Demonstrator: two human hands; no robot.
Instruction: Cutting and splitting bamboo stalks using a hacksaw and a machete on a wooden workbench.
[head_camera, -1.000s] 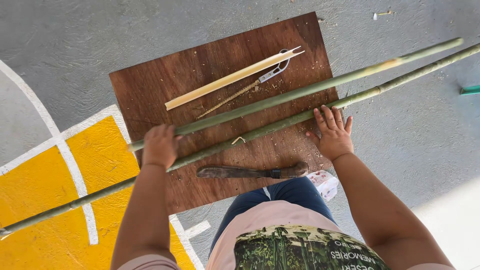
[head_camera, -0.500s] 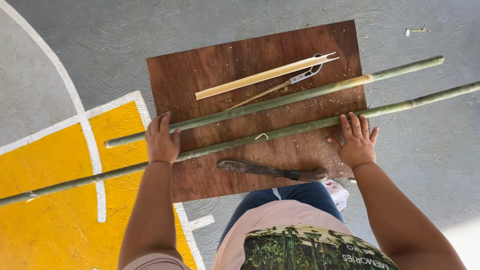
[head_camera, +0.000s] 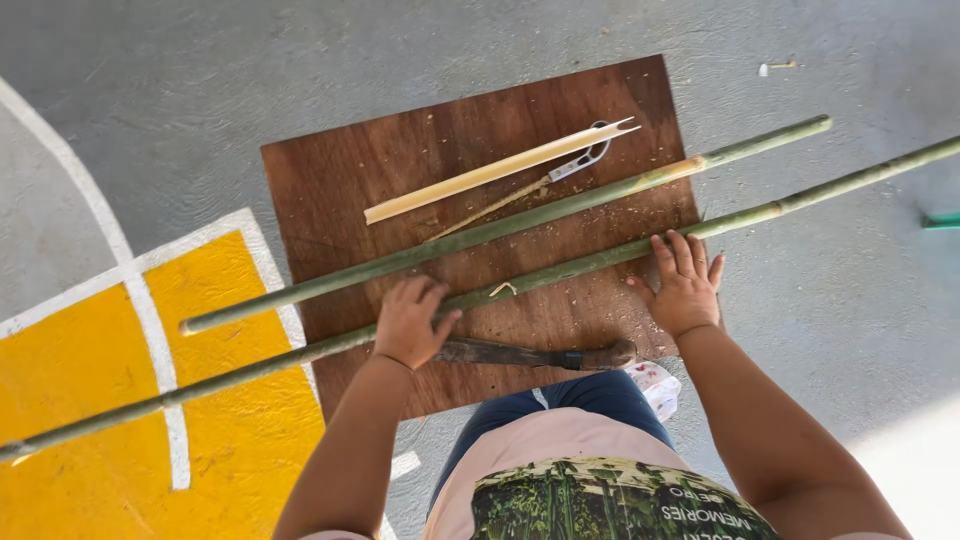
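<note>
At the lower centre of the frame, our left hand (head_camera: 410, 322) and right hand (head_camera: 684, 288) rest open-fingered on the nearer green bamboo pole (head_camera: 560, 272), clasping nothing, above a knife (head_camera: 535, 353) on the brown board (head_camera: 330, 190); beyond lie another pole (head_camera: 500, 228) and a pale split strip (head_camera: 495, 170).

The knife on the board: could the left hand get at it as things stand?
Probably yes: the left hand rests on the nearer bamboo pole, and the knife lies uncovered just beside it.
</note>
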